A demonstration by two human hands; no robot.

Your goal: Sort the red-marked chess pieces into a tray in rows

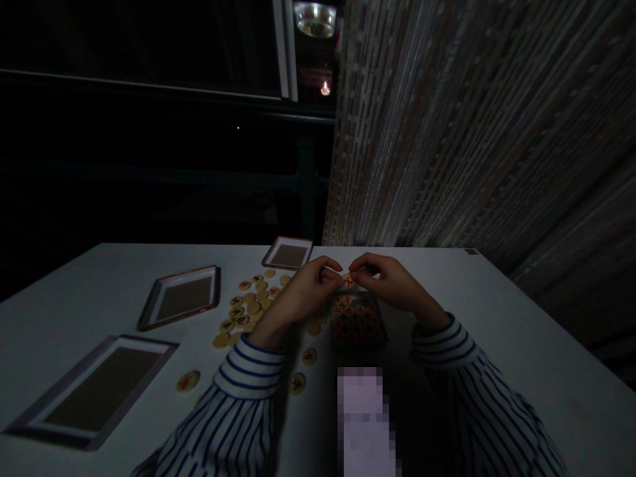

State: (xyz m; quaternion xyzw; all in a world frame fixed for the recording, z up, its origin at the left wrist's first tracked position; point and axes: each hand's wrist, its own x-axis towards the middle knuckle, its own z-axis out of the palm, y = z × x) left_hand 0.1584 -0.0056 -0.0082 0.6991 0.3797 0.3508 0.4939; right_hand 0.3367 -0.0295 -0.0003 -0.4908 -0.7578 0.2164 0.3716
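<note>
Between my two hands is a round xiangqi piece (348, 281) with a red character, tipped up toward me. My left hand (318, 281) pinches its left edge, and the fingertips of my right hand (385, 277) close on its right side. Just below them sits a small box (358, 344) with rows of red-marked pieces laid in it. To the left, partly behind my left forearm, lies a loose heap of pale round pieces (253, 308), some showing black or red characters and some blank side up.
Three shallow tray-like lids lie on the white table: a large one (134, 342), a middle one (218, 285) and a small one (309, 254). Stray pieces (297, 383) lie near my left sleeve, another (188, 381) farther left. A pixelated patch (365, 424) covers the near middle. A string curtain (422, 119) hangs behind.
</note>
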